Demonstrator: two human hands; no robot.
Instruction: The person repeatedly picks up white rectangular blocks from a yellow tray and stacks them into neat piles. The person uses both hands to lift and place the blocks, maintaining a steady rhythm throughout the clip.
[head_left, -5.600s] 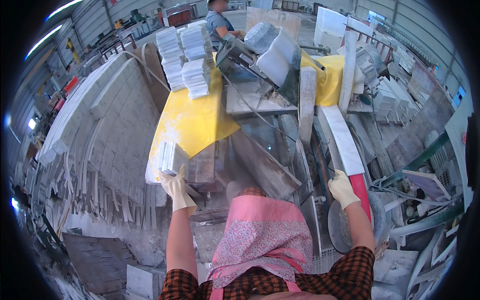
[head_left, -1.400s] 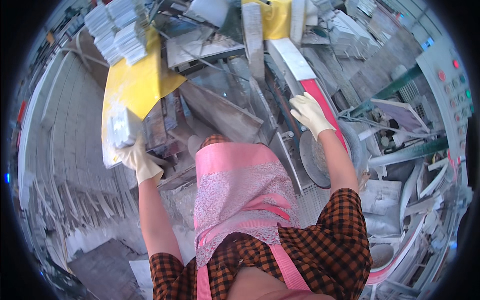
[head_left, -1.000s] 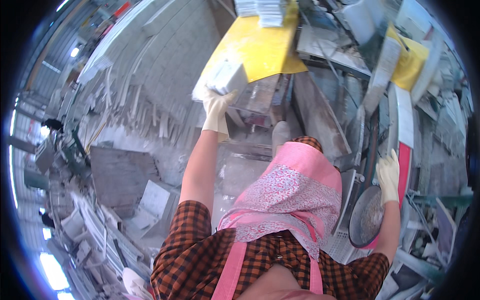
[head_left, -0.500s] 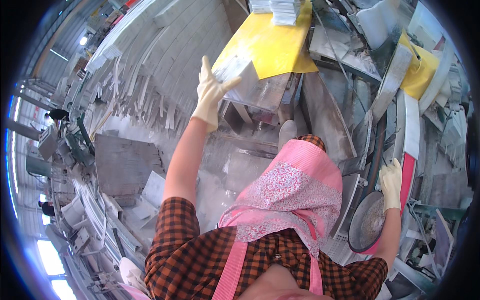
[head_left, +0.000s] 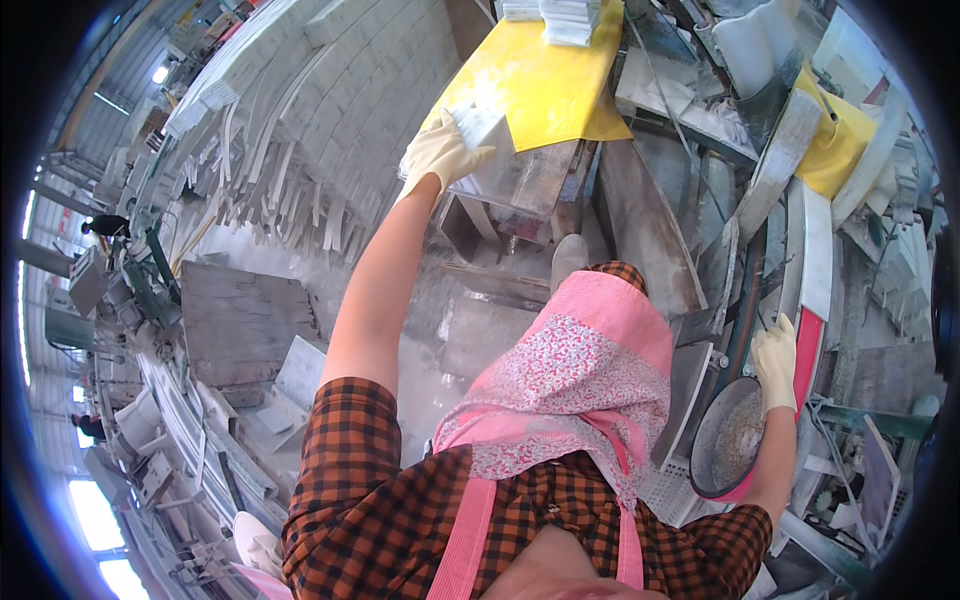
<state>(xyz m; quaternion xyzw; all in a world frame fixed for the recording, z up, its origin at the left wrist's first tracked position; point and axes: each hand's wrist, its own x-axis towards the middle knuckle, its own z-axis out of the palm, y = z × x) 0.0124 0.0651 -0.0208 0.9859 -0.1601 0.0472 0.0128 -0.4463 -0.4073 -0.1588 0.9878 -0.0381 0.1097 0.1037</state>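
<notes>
My left hand [head_left: 445,155], in a cream rubber glove, reaches forward to a stack of white stone tiles [head_left: 486,138] at the near end of a yellow sheet. Its fingers bend round the stack's left side, and the thumb points right along the near face. Where the fingertips end is hidden. Far to the right, my right hand [head_left: 775,362], gloved the same way, is closed beside a narrow rail with a red and white side [head_left: 810,345]. A thin dark tip shows at its fingers, too small to name. Just below that hand is a round dark-rimmed basin [head_left: 728,440] with cloudy contents.
The yellow sheet [head_left: 540,75] covers a bench, with more white tiles [head_left: 570,22] at its far end. Tall piles of pale strips [head_left: 330,110] rise at the left. A leaning board [head_left: 650,230] and a grey slab [head_left: 245,322] flank my legs. Two people are far left.
My left hand has come down from spread fingers above the tile stack to bent fingers round its side. My right hand has stayed by the rail.
</notes>
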